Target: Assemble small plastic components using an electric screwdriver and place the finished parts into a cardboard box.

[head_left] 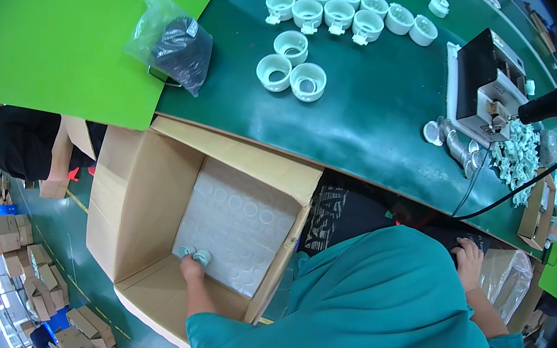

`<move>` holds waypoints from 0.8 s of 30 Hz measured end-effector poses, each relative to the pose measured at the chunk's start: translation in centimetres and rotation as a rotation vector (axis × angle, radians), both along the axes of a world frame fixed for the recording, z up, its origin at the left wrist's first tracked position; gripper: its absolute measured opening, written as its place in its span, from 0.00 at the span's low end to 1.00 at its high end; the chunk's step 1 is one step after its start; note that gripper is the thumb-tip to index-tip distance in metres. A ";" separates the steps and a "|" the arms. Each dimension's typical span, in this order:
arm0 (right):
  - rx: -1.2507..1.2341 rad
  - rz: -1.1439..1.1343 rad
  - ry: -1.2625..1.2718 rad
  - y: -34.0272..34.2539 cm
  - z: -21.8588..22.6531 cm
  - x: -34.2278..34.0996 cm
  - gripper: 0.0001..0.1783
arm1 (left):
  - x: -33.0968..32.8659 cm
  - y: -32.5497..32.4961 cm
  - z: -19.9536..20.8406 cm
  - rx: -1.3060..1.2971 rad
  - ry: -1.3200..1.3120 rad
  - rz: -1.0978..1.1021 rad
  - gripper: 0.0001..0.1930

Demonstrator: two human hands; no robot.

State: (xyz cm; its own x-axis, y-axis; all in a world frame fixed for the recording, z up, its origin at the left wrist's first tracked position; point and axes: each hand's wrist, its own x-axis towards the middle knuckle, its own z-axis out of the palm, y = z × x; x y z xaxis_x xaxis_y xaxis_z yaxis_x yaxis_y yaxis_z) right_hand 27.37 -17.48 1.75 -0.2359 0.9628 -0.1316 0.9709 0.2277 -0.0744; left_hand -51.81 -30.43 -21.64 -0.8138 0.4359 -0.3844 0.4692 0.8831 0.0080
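My left hand reaches down into a large open cardboard box. Its fingers are closed on a pair of small round pale-mint cups, side by side near the bottom corner. Below lies a light grey sheet marked with rows of round imprints. Over on the right, my right hand rests on dark cloth below the table edge, fingers loosely spread and nothing visible in them. More pale-mint round cups stand on the green table; several have small clips attached.
A bag of dark material sits by a bright green board. At the right are a black-and-white machine, metal discs, a heap of mint clips and a black cable. Another person is at the far left.
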 end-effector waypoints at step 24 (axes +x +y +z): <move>0.243 -0.102 0.300 -2.8 -2.6 4.2 0.14 | 38.9 43.4 32.6 0.422 -0.137 -1.345 0.12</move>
State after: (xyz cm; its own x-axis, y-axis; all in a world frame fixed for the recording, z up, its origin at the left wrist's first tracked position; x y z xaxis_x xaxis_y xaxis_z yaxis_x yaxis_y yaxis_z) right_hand 31.58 -20.25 -0.89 -0.1308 0.9780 0.1628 0.9327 0.1771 -0.3141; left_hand -12.93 13.02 10.92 0.3408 0.9373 -0.0730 0.9119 -0.3107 0.2681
